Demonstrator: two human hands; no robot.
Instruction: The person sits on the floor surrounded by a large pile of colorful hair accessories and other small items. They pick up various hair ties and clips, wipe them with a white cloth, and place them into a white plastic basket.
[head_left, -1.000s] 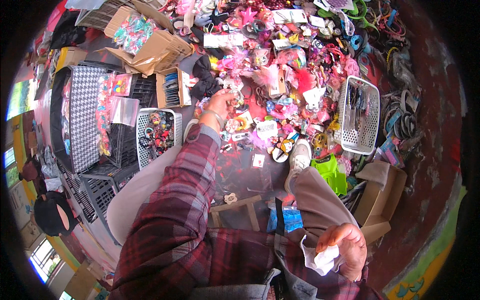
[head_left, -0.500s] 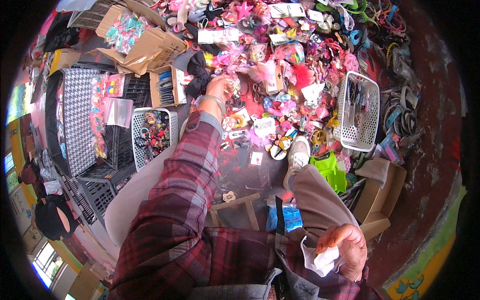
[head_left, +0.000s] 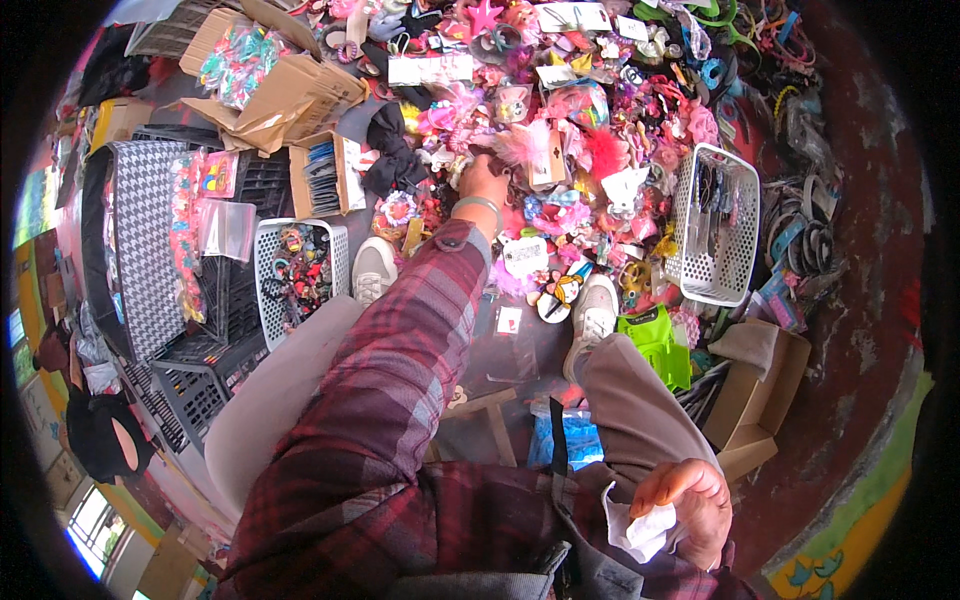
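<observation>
Two hands engaged: left hand (head_left: pixel 484 178) buried in hair clips (head_left: pixel 560 150), finger state hidden; right hand (head_left: pixel 690 505) fingers clamped on white paper (head_left: pixel 640 533). Pile could be toppled by blind digging.

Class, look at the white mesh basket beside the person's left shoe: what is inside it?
The white mesh basket holds a jumble of small colourful hair accessories, mostly dark and red. Its bottom is covered, so anything lower down cannot be seen.
</observation>
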